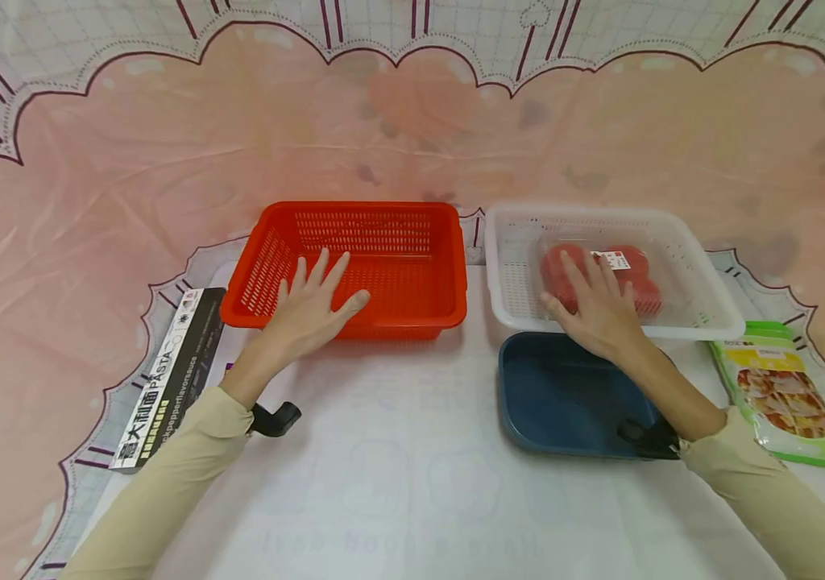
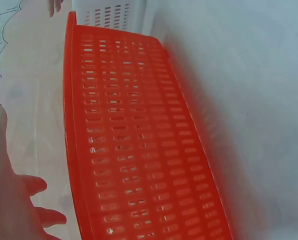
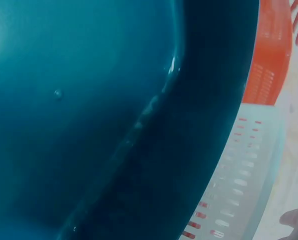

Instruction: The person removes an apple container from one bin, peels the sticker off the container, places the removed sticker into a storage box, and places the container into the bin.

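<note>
My left hand (image 1: 307, 310), fingers spread and straight, hovers over the front left part of a red plastic basket (image 1: 412, 322); nothing is in its grasp. The basket's slotted wall (image 2: 134, 130) fills the middle of the left wrist view. My right hand (image 1: 597, 310) is held with extended fingers above the front of a white basket (image 1: 688, 322). Inside that basket lies a clear pack of round red items (image 1: 640, 286) with a white label. Whether the right fingers touch the pack is hard to tell. Below the right hand stands a dark blue tray (image 1: 565, 403).
A long black-and-white pasta box (image 1: 173, 370) lies left of the red basket. To the right, a green and yellow food packet (image 1: 782, 395) lies beside the white basket. White tabletop (image 1: 383, 467) stretches in front, and a pink patterned cloth (image 1: 398, 121) is behind.
</note>
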A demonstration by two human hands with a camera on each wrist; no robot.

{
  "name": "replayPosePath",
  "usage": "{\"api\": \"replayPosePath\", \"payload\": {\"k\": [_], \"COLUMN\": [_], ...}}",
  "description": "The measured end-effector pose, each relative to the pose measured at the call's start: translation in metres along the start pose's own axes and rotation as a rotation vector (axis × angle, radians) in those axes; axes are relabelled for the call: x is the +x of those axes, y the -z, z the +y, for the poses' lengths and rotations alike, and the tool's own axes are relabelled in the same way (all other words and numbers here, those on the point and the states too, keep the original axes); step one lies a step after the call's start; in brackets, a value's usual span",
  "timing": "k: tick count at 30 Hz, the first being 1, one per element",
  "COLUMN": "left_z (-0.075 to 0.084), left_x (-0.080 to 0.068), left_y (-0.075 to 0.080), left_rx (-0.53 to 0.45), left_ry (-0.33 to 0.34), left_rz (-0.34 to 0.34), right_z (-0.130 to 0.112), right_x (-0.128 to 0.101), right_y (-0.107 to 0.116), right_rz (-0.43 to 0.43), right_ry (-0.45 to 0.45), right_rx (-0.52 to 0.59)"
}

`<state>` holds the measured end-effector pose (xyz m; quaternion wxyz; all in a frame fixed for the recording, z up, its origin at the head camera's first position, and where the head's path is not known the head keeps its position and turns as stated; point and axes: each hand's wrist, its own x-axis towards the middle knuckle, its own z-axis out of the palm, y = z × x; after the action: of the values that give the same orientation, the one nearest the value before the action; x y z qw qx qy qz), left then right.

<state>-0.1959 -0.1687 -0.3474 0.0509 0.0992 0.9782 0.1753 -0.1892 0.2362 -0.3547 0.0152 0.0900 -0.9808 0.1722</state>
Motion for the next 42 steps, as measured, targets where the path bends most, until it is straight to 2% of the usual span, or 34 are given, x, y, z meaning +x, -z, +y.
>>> {"api": "replayPosePath", "payload": {"k": [17, 27, 42], "left_z": [0.023, 0.041, 0.061], "left_x": [0.004, 0.008, 0.011], "left_y": [-0.009, -0.013, -0.019], "left_rx": [-0.03, -0.048, -0.093], "left_ry": [-0.05, -0.085, -0.114], "left_rz": [-0.017, -0.026, -0.016], "right_z": [0.017, 0.031, 0.051], "right_x": [0.005, 0.005, 0.01], "right_y": [0.009, 0.012, 0.02], "right_rz": [0.031, 0.091, 0.107], "right_ry": [-0.017, -0.015, -0.017], "right_rx": [0.013, 0.006, 0.033]}}
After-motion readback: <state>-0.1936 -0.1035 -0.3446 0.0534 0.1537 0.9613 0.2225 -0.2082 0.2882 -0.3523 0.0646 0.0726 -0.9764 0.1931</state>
